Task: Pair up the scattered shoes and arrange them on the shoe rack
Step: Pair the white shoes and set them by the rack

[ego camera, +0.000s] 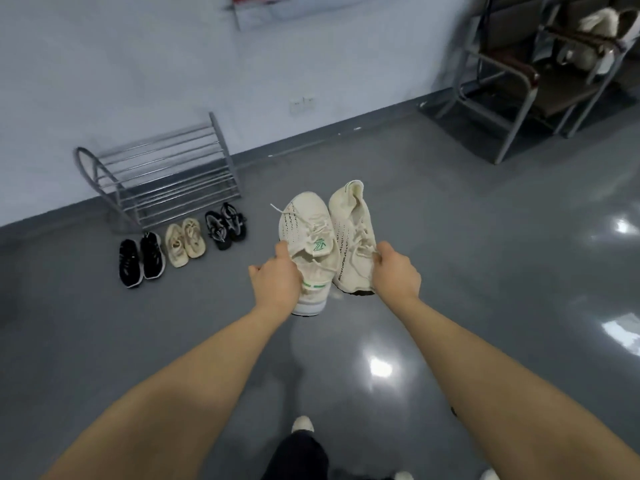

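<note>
Both hands, left (277, 277) and right (394, 270), fingers gripping cream knit sneakers (308, 230) by the collars; loose holds could drop one short of the metal-bar shoe rack (159, 174).

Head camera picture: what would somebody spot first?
First, two cream sneakers held up in the middle, the left sneaker in the left hand and the right sneaker in the right hand. Next, three shoe pairs on the floor before the bare metal shoe rack by the wall.
</note>
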The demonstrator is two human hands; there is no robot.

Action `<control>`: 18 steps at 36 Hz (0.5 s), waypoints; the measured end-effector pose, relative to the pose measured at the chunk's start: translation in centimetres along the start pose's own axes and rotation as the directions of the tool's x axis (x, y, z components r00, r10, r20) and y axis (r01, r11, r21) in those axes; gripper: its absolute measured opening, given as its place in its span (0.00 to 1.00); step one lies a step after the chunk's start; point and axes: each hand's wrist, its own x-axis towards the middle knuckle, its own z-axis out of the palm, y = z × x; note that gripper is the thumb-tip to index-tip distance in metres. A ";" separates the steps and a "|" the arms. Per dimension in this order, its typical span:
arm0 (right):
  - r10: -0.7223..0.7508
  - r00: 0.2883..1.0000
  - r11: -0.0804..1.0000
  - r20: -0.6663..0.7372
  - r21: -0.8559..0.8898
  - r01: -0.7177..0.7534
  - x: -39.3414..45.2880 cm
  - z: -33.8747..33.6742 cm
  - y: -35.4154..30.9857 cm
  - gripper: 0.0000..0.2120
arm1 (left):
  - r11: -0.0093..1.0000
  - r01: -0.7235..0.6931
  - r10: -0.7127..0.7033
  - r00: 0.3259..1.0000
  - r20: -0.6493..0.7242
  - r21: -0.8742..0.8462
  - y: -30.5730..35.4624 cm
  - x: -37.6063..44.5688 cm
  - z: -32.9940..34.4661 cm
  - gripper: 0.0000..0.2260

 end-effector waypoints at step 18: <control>-0.242 0.967 0.968 0.080 -0.051 0.246 17.2 4.2 -15.8 0.08 | 0.971 0.236 -0.238 0.965 -0.107 -0.033 -6.0 17.1 -5.0 0.23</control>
